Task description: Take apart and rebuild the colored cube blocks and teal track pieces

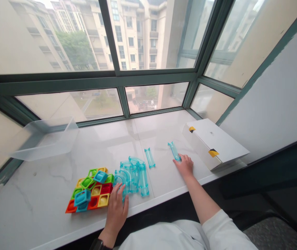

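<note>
At the near end of a translucent blue track piece (pixel 174 151), my right hand (pixel 185 165) has its thumb and fingers closed on it at the right part of the sill. My left hand (pixel 117 205) lies with its fingers stretched and spread at the front edge of a pile of translucent blue track pieces (pixel 133 175), some straight and some curved. Another straight track piece (pixel 150 158) lies alone between the pile and my right hand. Left of my left hand are square plastic blocks (pixel 93 191) in red, yellow, green and blue, some stacked on others.
A clear plastic bin (pixel 44 142) stands at the back left against the window frame. On the right, a white box (pixel 216 142) with yellow-and-black tabs sits by the wall. The front edge of the white marbled sill (pixel 67 239) runs close to my body.
</note>
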{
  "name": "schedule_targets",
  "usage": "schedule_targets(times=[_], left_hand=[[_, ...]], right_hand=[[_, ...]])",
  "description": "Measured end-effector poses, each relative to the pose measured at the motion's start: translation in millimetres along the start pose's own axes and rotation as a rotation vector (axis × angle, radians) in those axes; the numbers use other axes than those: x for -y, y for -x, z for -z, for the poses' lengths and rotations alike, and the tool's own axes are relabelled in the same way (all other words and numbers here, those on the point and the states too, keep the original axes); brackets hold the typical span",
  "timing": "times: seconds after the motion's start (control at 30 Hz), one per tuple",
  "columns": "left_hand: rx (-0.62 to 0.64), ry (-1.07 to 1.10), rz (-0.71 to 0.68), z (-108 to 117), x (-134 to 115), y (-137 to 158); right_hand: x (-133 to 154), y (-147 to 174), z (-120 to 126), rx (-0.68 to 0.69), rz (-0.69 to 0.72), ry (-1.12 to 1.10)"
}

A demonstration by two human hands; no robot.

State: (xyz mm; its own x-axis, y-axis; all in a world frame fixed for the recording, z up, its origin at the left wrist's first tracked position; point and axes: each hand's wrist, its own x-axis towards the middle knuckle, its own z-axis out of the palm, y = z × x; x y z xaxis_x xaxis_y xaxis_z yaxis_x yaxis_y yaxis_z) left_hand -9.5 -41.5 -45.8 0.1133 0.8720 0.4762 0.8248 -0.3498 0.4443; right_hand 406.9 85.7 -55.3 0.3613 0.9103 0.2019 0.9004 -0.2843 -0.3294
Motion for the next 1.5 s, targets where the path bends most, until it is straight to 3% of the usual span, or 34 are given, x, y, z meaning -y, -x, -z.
schedule_targets(times=[1.5], left_hand=[[0.006,-0.021,-0.016,0.3,-0.3,-1.3]], right_hand=[[1.4,0.4,-0.6,0.010,-0.012,-0.013]])
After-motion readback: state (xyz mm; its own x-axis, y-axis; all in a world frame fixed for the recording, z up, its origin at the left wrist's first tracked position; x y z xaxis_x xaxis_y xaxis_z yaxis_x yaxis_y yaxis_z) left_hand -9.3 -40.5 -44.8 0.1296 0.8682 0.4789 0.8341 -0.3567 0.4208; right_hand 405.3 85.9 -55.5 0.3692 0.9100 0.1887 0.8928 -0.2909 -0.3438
